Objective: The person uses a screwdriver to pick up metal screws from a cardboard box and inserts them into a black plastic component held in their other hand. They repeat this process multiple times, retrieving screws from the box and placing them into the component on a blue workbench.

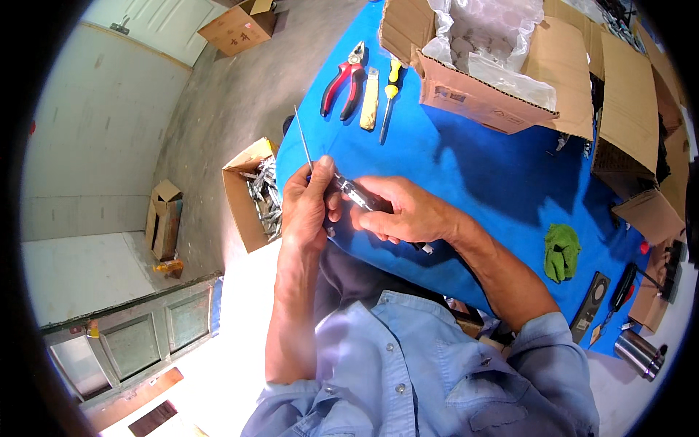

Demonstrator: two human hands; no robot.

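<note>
My left hand is closed, and a thin metal rod sticks up out of it. What the rod's lower end belongs to is hidden by the fingers. A slim black and silver piece spans both hands. Its far end meets my left thumb and fingers, while my right hand is wrapped round its dark near end. Both hands are above the near left edge of the blue-covered table. Beyond them lie red and black pliers, a yellow-handled utility knife and a yellow screwdriver.
An open carton lined with plastic stands at the far right. Left of the table, another carton holds several silver metal parts. A green cloth, a grey flat object and a steel cup are at the right.
</note>
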